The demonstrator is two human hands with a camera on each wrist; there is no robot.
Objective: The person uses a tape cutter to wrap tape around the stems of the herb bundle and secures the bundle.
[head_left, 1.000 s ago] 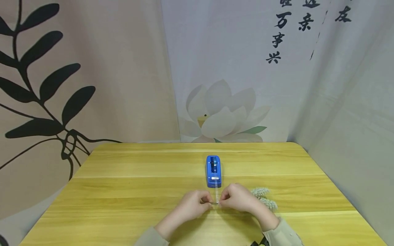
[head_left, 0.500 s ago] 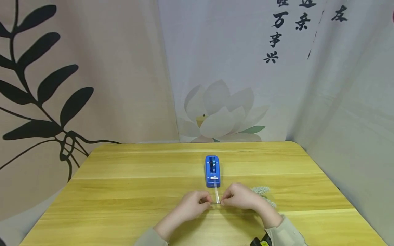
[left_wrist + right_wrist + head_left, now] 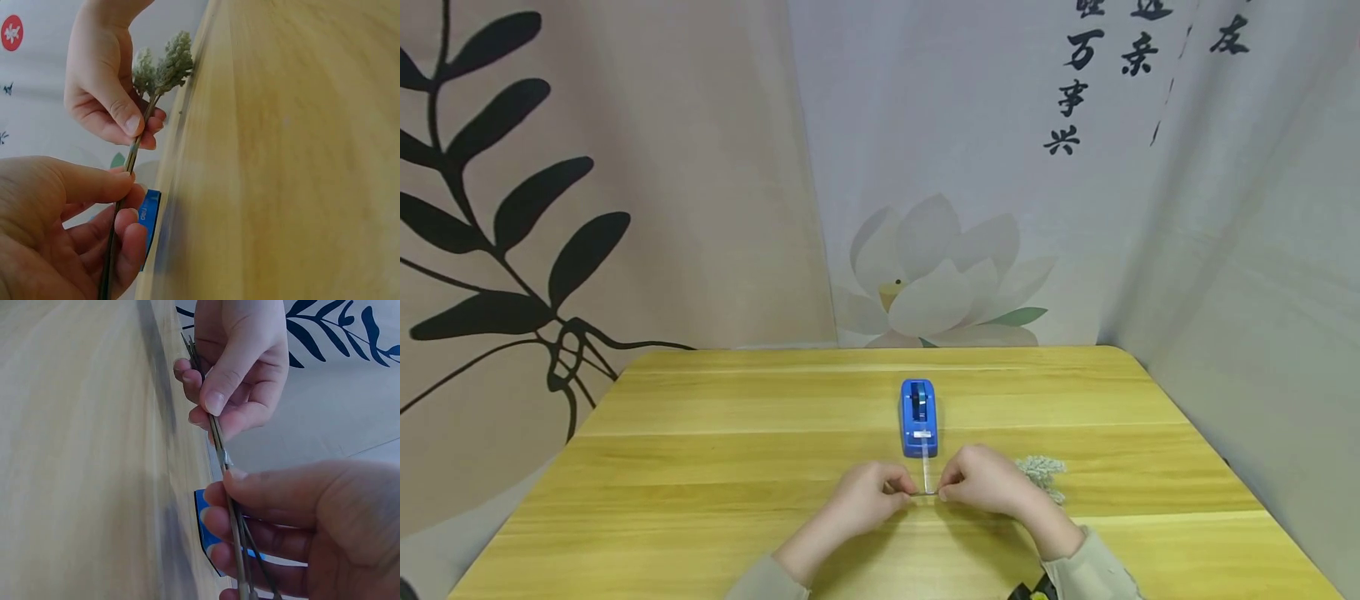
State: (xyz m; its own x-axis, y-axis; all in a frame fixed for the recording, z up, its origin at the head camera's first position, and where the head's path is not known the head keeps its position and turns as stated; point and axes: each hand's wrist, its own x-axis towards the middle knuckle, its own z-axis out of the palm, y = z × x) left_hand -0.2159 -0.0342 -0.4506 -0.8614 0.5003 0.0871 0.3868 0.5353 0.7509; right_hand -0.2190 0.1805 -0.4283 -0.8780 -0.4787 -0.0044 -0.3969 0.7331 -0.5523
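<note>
Both hands hold a thin bundle of dried flower stems [image 3: 217, 434] crosswise above the table. The left hand [image 3: 867, 498] pinches the stems between thumb and fingers, near their bare ends. To the right, the right hand [image 3: 988, 482] pinches the same bundle nearer the flower heads [image 3: 172, 65], which are pale green and fluffy and stick out past that hand. A clear strip of tape [image 3: 927, 477] runs from the blue tape dispenser [image 3: 919, 417] to the stems between the two hands. In the right wrist view a shiny bit of tape [image 3: 225, 459] lies against the stems.
The dispenser stands on the wooden table [image 3: 700, 467], just beyond the hands. A black and yellow object [image 3: 1036, 592] shows partly at the bottom edge by the right sleeve [image 3: 1090, 567]. A printed curtain [image 3: 925, 167] hangs behind the table.
The flower heads have turned, from two spread clumps to one closer clump. Both hands stay nearly in place, and the tape still reaches the stems.
</note>
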